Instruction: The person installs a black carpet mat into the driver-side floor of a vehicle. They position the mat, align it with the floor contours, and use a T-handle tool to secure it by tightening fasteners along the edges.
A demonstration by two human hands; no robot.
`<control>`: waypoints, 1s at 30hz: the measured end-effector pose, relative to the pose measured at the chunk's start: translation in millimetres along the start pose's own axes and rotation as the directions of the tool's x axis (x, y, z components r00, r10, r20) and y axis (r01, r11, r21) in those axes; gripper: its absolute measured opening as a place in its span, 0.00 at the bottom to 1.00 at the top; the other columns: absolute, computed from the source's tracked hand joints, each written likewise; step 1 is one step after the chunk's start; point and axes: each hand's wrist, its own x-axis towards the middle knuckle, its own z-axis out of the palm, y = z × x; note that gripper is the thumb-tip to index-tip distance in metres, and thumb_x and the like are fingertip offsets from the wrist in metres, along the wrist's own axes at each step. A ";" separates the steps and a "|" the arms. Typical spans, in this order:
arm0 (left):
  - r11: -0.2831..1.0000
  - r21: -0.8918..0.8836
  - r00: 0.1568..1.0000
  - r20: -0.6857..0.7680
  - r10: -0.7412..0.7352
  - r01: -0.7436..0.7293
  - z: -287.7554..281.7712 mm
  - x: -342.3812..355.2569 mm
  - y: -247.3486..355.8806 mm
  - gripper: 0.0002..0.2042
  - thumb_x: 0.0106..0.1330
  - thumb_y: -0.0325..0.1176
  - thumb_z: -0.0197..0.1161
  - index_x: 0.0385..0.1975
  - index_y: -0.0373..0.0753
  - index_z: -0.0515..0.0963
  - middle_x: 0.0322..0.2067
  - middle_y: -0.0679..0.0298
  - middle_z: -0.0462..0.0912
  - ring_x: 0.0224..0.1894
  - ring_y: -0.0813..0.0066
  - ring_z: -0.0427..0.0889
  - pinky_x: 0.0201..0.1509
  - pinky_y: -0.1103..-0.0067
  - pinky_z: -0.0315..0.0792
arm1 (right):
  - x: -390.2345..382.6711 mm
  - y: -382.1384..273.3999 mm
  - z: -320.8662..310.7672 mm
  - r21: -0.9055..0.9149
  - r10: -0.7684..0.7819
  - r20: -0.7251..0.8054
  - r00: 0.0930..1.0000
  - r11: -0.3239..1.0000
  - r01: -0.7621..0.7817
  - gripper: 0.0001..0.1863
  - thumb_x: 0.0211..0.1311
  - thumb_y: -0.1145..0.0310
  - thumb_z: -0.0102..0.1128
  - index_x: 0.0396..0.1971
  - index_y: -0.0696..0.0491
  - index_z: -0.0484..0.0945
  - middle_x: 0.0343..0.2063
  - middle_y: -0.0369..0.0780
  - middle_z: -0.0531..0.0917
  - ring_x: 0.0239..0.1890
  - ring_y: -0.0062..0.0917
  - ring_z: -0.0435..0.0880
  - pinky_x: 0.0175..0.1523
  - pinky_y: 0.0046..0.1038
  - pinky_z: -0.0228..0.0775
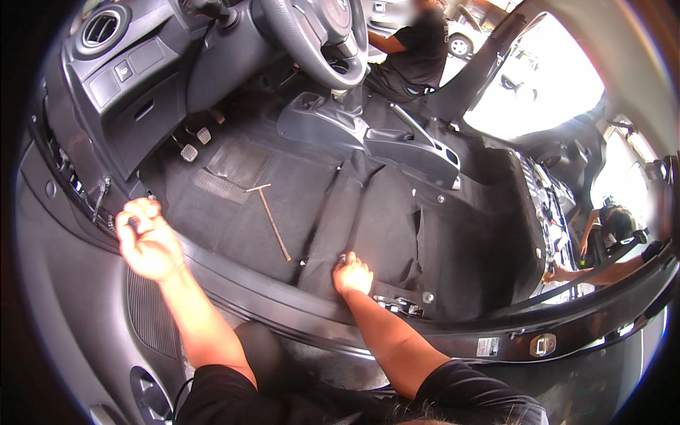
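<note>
My left hand (pixel 150 244) is raised over the door sill (pixel 234 276), palm turned up and fingers curled in. A small dark thing shows between its fingers, too little of it to name. Lower on the carpet's raised fold, my right hand (pixel 353 275) rests with its fingers closed together. Something small and dark peeks out at the fingertips, its kind unclear. Between the hands, a thin rusty T-shaped tool (pixel 273 221) lies on the black floor carpet (pixel 234 227).
Above are the steering wheel (pixel 312 42) and pedals (pixel 189 152). The centre console (pixel 382 142) with its handbrake lever runs along the middle. One person (pixel 411 64) sits at the far side; another (pixel 616 227) reaches into the rear. The open door (pixel 78 297) stands at left.
</note>
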 end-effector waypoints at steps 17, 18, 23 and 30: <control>-0.053 0.998 0.429 -0.063 -0.901 0.034 -2.6 -248.7 -211.9 0.18 0.74 0.51 0.63 0.45 0.43 0.88 0.49 0.54 0.91 0.56 0.47 0.87 0.64 0.57 0.77 | 8.3 3.6 10.4 -0.034 0.043 -0.021 0.999 0.998 -0.044 0.18 0.76 0.52 0.51 0.53 0.48 0.76 0.56 0.43 0.87 0.62 0.41 0.84 0.66 0.47 0.71; -0.148 0.987 0.257 -0.126 -0.958 -0.066 -1.8 -246.1 -219.1 0.20 0.77 0.52 0.58 0.51 0.45 0.87 0.55 0.53 0.89 0.61 0.49 0.85 0.67 0.55 0.75 | 6.8 2.8 10.9 -0.032 0.044 -0.023 0.999 0.998 -0.044 0.18 0.76 0.52 0.51 0.53 0.48 0.76 0.56 0.43 0.87 0.62 0.41 0.84 0.66 0.47 0.71; -0.082 0.991 0.096 -0.071 -0.993 -0.110 -18.0 -237.4 -242.7 0.21 0.80 0.51 0.52 0.52 0.43 0.87 0.54 0.52 0.89 0.62 0.48 0.85 0.68 0.54 0.75 | 2.6 0.7 8.0 -0.053 0.021 -0.018 1.000 0.998 -0.022 0.19 0.79 0.51 0.47 0.52 0.50 0.75 0.55 0.47 0.88 0.61 0.44 0.84 0.65 0.47 0.73; 0.138 0.989 0.273 0.117 -0.955 0.060 -49.0 -255.0 -262.9 0.20 0.76 0.42 0.55 0.61 0.43 0.83 0.59 0.53 0.87 0.63 0.47 0.84 0.71 0.57 0.74 | 3.5 -2.1 12.5 -0.056 0.014 -0.027 1.000 0.998 -0.015 0.18 0.79 0.52 0.48 0.53 0.50 0.75 0.54 0.48 0.88 0.61 0.43 0.84 0.65 0.47 0.72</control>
